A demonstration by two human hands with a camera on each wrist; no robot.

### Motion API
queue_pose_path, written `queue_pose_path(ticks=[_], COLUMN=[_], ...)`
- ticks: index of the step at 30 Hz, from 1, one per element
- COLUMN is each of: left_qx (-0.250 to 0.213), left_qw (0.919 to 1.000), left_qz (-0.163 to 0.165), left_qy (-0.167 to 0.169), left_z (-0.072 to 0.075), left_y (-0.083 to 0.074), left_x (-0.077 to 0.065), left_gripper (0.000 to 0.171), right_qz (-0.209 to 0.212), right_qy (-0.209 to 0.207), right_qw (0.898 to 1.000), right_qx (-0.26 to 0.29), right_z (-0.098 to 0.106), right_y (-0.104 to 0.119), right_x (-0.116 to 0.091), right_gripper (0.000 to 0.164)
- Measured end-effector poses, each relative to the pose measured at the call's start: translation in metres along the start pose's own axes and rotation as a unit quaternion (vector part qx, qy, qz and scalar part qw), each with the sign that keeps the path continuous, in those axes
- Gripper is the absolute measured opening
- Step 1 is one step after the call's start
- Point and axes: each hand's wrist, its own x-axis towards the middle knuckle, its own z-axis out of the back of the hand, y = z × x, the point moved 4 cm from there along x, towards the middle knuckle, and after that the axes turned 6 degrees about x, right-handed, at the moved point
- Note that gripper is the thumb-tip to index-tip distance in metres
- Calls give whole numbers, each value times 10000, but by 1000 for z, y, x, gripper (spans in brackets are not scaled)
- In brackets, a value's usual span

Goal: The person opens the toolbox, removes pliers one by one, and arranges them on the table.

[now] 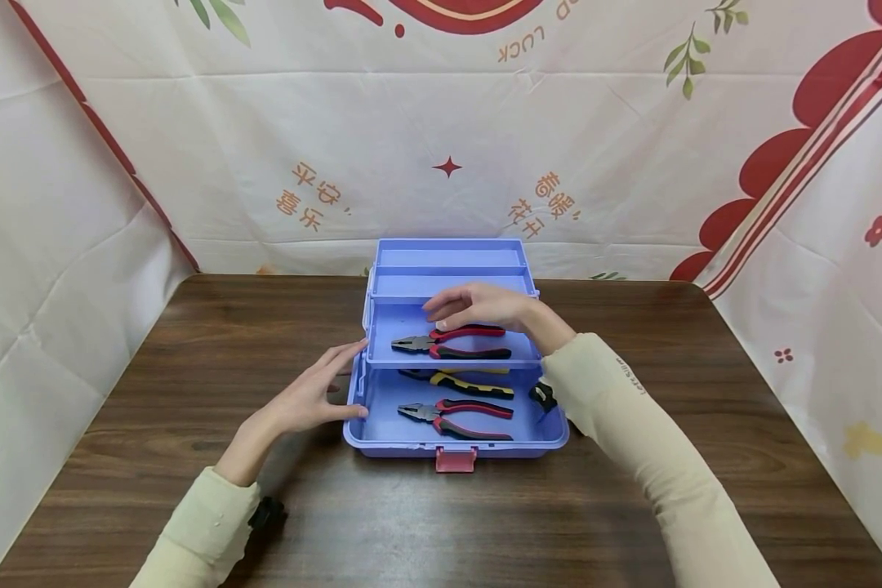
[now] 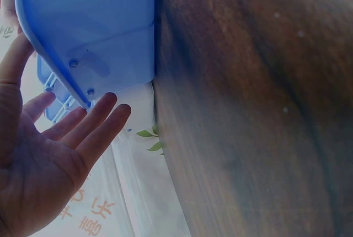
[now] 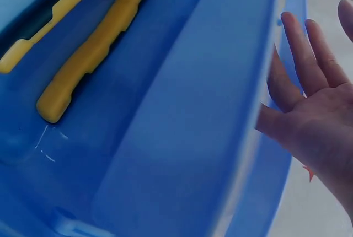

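A blue toolbox (image 1: 389, 448) lies open on the table, its tray (image 1: 398, 317) raised toward the back. Inside the tray is a pair of red-and-black pliers (image 1: 474, 354). Lower down, the box holds yellow-and-black pliers (image 1: 485, 389) and more red-and-black pliers (image 1: 478, 407). My left hand (image 1: 310, 398) is at the box's left side, fingers extended and thumb by the front left corner. Above the tray hovers my right hand (image 1: 481, 307), fingers loosely bent with nothing held. In the right wrist view, its palm faces the camera beside the tray wall.
Dark wooden table (image 1: 191, 392) surrounds the box. A pink latch (image 1: 456, 460) hangs at the box's front. Behind stands a white printed cloth (image 1: 382, 155), with more cloth along both sides. A small black object (image 1: 542, 395) shows by the right sleeve.
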Motion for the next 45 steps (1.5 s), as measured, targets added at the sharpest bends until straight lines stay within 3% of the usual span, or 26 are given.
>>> queue_pose_path(ticks=[10, 21, 26, 37, 45], left_qx=[-3, 8, -4, -81, -64], left_qw=[10000, 9999, 9999, 10000, 10000], left_qz=[-12, 122, 129, 39, 50], left_qy=[-25, 25, 27, 21, 8], left_z=[0, -1, -1, -2, -2], left_y=[1, 2, 3, 4, 4], left_x=[0, 0, 1, 1, 1], left_gripper=[88, 87, 87, 88, 88], right_qz=[-471, -394, -584, -565, -710], right_qy=[86, 225, 312, 358, 451], right_qw=[9945, 9944, 9933, 9903, 9827], right_qx=[-931, -954, -942, -1220, -1652], right_z=[-5, -11, -15, -15, -20], right_y=[-5, -3, -1, 2, 1], right_x=[11, 17, 16, 13, 13], right_gripper=[48, 48, 47, 46, 40])
